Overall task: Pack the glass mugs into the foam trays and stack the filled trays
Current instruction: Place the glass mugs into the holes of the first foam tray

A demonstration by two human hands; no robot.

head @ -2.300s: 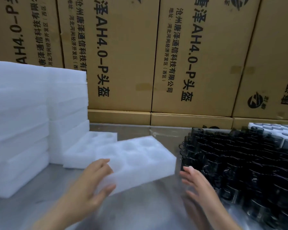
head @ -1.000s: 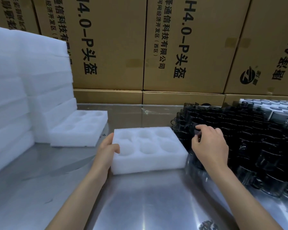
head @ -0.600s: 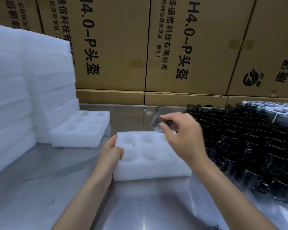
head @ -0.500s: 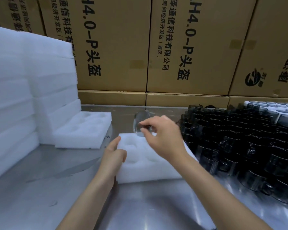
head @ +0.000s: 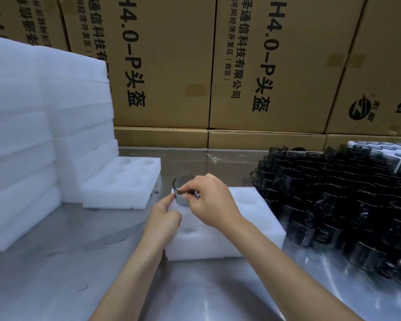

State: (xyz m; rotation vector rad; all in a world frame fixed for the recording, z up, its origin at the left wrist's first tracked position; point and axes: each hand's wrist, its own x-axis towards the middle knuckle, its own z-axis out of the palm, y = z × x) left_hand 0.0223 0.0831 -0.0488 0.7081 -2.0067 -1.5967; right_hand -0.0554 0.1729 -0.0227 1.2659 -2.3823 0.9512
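A white foam tray (head: pixel 248 230) with round pockets lies on the steel table in front of me. My right hand (head: pixel 212 201) is shut on a smoky glass mug (head: pixel 182 189) by its rim, and the mug sits upright in the tray's far left pocket. My left hand (head: pixel 163 220) rests on the tray's left edge, its fingertips touching the mug's side. A dense cluster of dark glass mugs (head: pixel 347 202) stands on the table to the right of the tray.
Tall stacks of white foam trays (head: pixel 39 126) fill the left side, with one empty tray (head: pixel 123 184) lying in front of them. Cardboard boxes (head: pixel 264 66) wall off the back. A tray holding mugs (head: pixel 384 150) shows at the far right.
My right hand took a mug from the cluster, carried it left over the tray and lowered it into the far left pocket. My left hand stayed at the tray's left edge.
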